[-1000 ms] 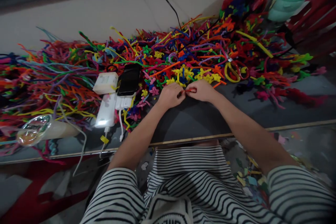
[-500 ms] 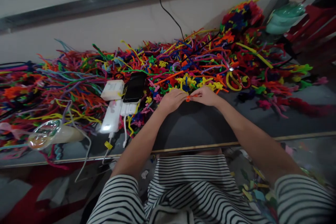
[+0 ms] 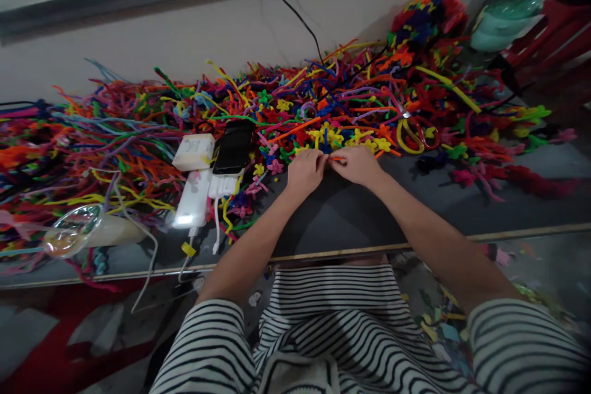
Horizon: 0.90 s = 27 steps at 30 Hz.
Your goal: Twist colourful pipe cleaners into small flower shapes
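An orange pipe cleaner [image 3: 338, 159] shows between my two hands, close to the heap's front edge. My left hand [image 3: 306, 171] pinches at its left end, fingertips nearly meeting those of the other hand. On the right, my right hand [image 3: 356, 165] is closed on the orange piece; most of it is hidden by the fingers. Just beyond my fingertips lie yellow pipe-cleaner flowers [image 3: 329, 135]. A pair of scissors [image 3: 410, 135] with yellow and red handles rests on the heap to the right.
A long heap of coloured pipe cleaners [image 3: 138, 111] runs along the wall. To the left lie a black phone [image 3: 233, 149], a white box [image 3: 194, 152], a white power bank [image 3: 191, 200] with a cable, and a tilted plastic cup [image 3: 87, 231]. The dark table [image 3: 351, 221] ends near my body.
Both hands have drawn closer together, and less of the orange pipe cleaner shows between them. My left hand has turned so its fingers curl more. The view has shifted slightly.
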### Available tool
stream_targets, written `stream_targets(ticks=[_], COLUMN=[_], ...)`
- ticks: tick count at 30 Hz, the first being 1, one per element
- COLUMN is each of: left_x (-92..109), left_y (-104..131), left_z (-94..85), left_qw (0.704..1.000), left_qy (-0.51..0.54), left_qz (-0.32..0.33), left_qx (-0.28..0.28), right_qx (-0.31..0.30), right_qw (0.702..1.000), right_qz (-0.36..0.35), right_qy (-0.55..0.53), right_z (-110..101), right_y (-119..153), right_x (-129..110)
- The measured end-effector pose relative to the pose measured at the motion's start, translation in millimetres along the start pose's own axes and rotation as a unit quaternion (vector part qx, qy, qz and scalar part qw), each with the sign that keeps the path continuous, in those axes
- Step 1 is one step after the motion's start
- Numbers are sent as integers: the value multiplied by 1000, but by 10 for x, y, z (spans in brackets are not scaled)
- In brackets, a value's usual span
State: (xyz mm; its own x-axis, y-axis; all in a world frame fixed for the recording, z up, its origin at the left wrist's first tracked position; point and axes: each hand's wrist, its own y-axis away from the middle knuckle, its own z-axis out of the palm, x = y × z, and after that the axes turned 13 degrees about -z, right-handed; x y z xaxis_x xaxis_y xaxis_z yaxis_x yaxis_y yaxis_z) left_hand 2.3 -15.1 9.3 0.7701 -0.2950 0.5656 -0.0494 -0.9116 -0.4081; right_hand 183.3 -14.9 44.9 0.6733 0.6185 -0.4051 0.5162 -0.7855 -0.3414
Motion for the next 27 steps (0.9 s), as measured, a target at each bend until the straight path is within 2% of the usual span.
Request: stream_targets(ticks=[3,5,7,10,12,14,17,21,24,27], left_x=[-4,-43,-85,-106,-87,-58,-37,-76,-98,-101], left_y=[-40,-75,-104,-127,-125,-111,-85,-66,-52,-35], left_z=[12,3,-12,-40,-59,-72,-66,-35,-25,-27], left_qw=[986,957,929,907,912,938,970,974,977,987], left_qy=[136,237,302,327,296,225,141,167,179,139], left_qz=[-69,-100,-126,-157,-167,-157,-123,-121,-94,-73], left_qx=[-64,-131,-174,-216,-231,-212,-153,-98,-70,-31], right_qx=[-4,-21,-30,-35,-37,-41,-33,-13,-34,-63], right_qw=[996,984,969,953,947,949,961,960,950,936], right_qz=[14,23,28,40,51,64,93,110,112,122], right_qy=[-86,-177,-243,-300,-315,-307,-257,-258,-290,-323], right_z=[-2,25,60,99,109,110,103,80,45,8], right_y=[12,16,9,-8,-9,-5,-4,-23,-30,-28], right_x=[75,160,231,270,264,259,288,355,342,286])
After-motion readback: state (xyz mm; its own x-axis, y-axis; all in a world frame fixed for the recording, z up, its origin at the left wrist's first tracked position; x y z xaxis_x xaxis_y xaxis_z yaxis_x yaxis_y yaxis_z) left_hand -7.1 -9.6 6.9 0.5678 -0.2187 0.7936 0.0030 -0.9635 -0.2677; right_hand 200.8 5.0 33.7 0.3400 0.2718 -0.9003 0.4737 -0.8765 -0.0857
